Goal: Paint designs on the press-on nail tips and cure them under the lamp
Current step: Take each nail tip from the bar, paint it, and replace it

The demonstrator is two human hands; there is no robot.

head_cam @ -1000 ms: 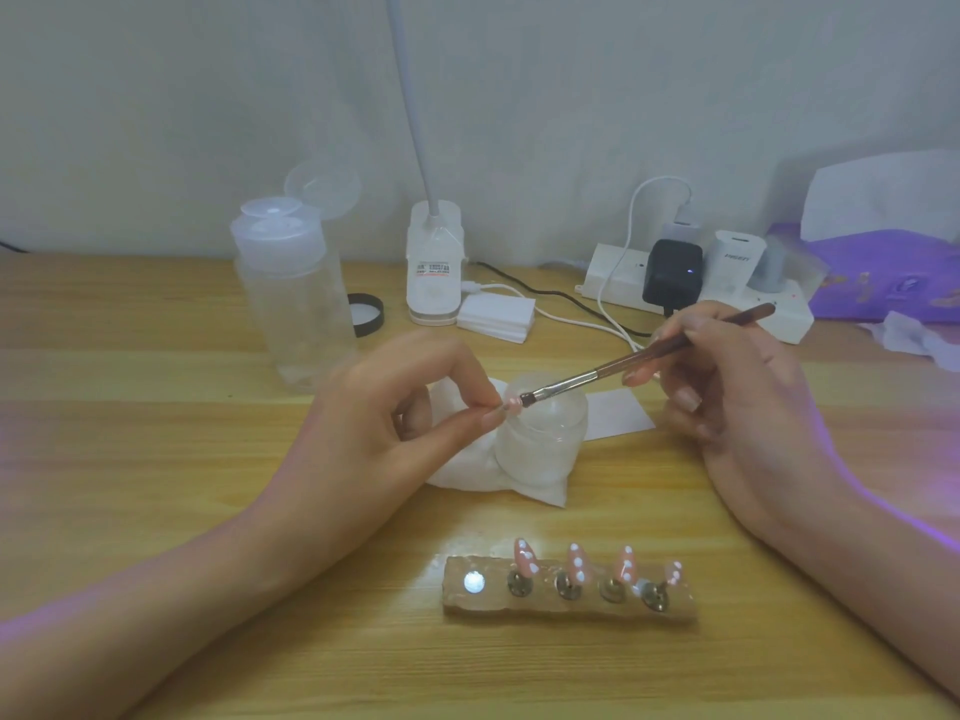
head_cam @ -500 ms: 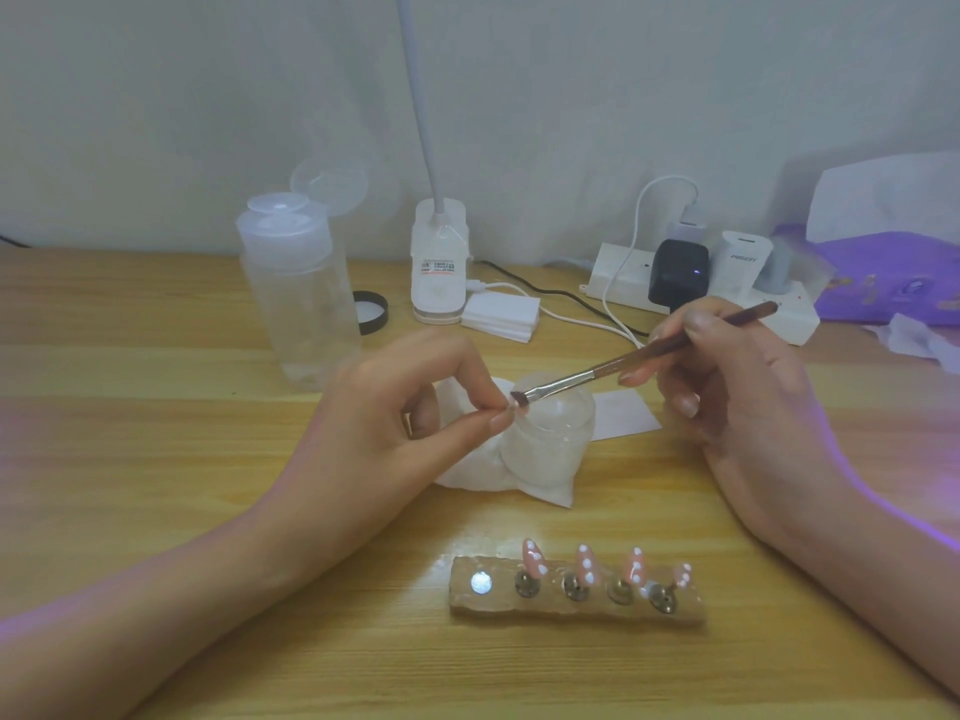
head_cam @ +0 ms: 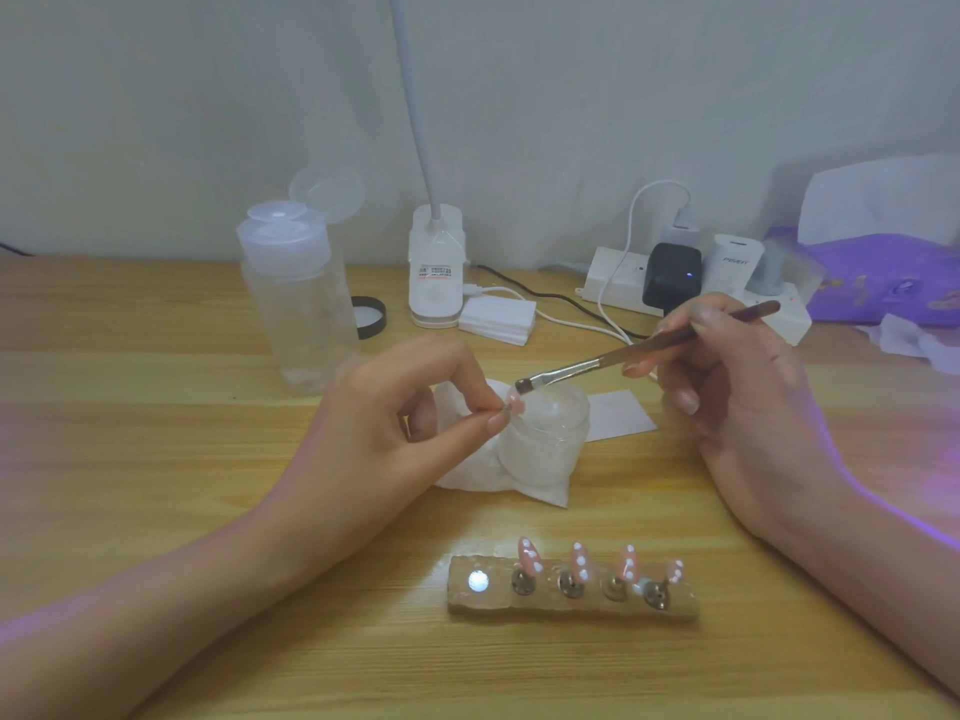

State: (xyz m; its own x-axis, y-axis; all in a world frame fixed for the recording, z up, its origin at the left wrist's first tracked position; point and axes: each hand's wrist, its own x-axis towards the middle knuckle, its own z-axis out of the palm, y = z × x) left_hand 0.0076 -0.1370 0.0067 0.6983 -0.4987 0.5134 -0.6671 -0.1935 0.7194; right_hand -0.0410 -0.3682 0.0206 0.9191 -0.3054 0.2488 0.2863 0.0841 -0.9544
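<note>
We pinch one press-on nail tip (head_cam: 515,404) between the thumb and forefinger of our left hand (head_cam: 400,423), just over the frosted jar (head_cam: 545,439). Our right hand (head_cam: 727,392) grips the flat brush (head_cam: 623,356) pen-fashion, with the bristles at the tip's edge; we cannot tell if they touch. On the holder strip (head_cam: 587,611) nearer us, four pink tips (head_cam: 530,556) already carry white dots and one mount (head_cam: 478,582) is bare. We judge this fifth tip the last to paint, with curing left.

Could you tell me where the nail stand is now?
In the head view, the nail stand lies on the table, low and slightly right of centre, nearer than the frosted jar.
</note>
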